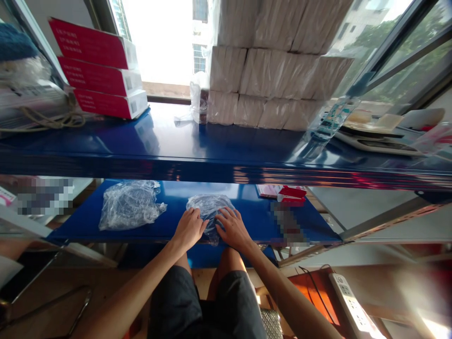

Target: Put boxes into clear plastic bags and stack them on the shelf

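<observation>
A crumpled clear plastic bag lies on the blue lower shelf, in front of my knees. At its left side is my left hand, fingers curled together onto the plastic and the thumb pointing inward. My right hand rests on the bag's right side, palm down, with its fingers spread apart. Some of the plastic is covered by the hands, and whether anything is inside cannot be made out. Farther left on the same shelf sits a second heap of clear plastic bags, touched by neither hand.
Above the hands runs a blue upper shelf. It carries red-and-white boxes and wrapped pale stacks. Small red boxes lie right on the lower shelf. A power strip is at lower right.
</observation>
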Demonstrator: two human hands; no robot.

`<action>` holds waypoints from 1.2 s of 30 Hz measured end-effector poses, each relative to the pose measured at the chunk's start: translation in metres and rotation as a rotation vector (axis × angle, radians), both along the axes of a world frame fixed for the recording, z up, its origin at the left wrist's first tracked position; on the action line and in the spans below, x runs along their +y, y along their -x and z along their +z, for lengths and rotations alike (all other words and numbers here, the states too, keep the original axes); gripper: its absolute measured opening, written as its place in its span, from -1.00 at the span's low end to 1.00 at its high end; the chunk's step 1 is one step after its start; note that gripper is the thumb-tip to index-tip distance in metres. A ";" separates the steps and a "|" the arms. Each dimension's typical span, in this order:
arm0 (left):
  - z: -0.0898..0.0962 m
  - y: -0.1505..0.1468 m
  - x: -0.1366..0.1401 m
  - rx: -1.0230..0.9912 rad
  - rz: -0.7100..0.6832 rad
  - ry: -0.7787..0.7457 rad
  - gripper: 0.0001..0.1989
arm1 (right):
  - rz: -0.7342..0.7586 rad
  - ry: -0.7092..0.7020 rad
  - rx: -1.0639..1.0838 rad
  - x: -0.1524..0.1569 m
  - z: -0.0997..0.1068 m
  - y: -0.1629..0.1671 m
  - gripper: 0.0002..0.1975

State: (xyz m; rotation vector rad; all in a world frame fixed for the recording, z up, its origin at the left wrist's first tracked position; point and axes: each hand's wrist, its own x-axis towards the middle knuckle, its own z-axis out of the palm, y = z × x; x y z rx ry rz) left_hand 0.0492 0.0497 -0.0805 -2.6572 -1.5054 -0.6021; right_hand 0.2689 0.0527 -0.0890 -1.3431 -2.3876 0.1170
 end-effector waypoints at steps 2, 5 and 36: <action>-0.001 0.001 0.006 -0.012 -0.082 0.029 -0.61 | -0.062 -0.065 -0.009 0.005 -0.003 -0.005 -0.53; -0.001 0.005 0.010 -0.021 -0.198 0.124 -0.76 | -0.158 -0.144 0.011 0.010 0.000 -0.013 -0.45; -0.005 0.032 0.019 0.052 0.150 0.275 -0.36 | 0.233 0.227 -0.374 0.058 0.048 0.016 -0.44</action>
